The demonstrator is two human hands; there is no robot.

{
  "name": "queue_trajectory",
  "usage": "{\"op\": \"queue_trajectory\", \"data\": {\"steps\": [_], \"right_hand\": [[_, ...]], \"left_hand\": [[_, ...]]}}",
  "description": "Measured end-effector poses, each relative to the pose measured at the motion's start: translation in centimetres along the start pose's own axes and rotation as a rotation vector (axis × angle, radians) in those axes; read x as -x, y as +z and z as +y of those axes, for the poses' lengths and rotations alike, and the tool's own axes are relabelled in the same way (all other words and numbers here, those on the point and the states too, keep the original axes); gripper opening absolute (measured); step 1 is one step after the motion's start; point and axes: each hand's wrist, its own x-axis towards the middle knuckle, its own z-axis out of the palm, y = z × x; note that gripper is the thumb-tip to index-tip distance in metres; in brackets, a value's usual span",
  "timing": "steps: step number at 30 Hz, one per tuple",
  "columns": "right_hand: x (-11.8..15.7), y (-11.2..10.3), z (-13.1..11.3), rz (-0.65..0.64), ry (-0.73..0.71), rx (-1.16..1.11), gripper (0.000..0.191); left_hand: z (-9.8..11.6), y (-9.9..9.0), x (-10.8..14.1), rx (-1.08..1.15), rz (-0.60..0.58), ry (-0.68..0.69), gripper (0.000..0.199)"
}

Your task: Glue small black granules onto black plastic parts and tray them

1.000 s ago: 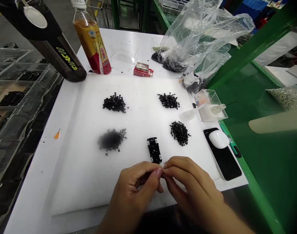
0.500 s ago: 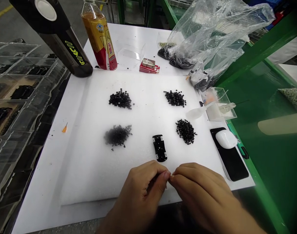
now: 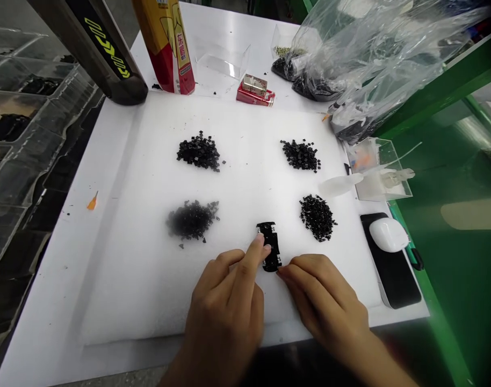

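Steady the plate, just ahead of the right hand, with light pressure from the loosely open left hand, finger on top; work the right's pinched fingertips precisely at its near corner (anything between them, I cannot tell); half a second ago the hands met, now they are apart.

A workshop, shown by compartmented parts trays and black-piece piles

The left hand partly hides the black plate; lower-left pile blurs.
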Motion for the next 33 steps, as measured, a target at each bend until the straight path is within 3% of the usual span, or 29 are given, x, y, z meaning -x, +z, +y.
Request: {"op": "queue_trajectory", "data": {"steps": [13,23,33], "right_hand": [[0.6,0.0,-0.2,-0.004,-0.012,-0.003,0.046],[0.8,0.5,-2.0,0.091,0.061,0.097,0.044],[0.6,1.3,-2.1,0.147,0.057,0.154,0.044]], "left_hand": [[0.2,-0.2,-0.4,-0.001,0.003,-0.010,0.052],[0.3,-0.1,0.1,-0.029,-0.005,-0.016,0.049],[0.3,0.0,0.0,-0.048,0.016,-0.001,0.051]]}}
